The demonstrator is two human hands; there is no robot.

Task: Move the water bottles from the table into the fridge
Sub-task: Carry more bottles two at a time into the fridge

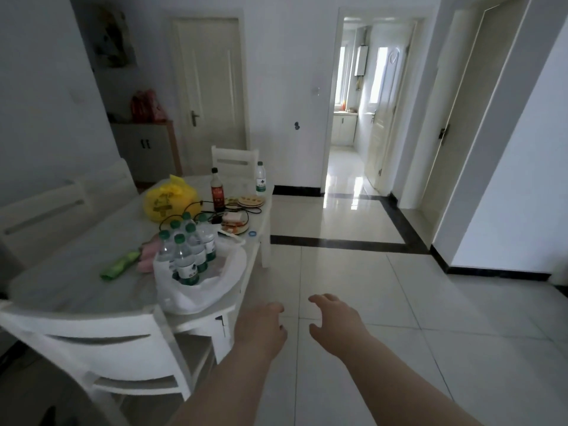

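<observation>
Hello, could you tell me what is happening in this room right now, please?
A person stands beside a white table, both arms stretched forward. The left hand and right hand are open and empty, over the tiled floor, touching nothing. A cluster of green-capped water bottles stands upright in a white plastic bag near the table's edge, and one more water bottle stands at the far end. No fridge is in view.

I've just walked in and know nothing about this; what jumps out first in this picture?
Two bare forearms reach into the foreground, the left hand and right hand both empty with fingers loosely spread over the pale tiled floor. Left of them, on the white dining table, a cluster of clear green-capped water bottles stands upright in an open white plastic bag. Behind it lies a bright yellow plastic bag, and one more water bottle stands at the table's far corner.
</observation>
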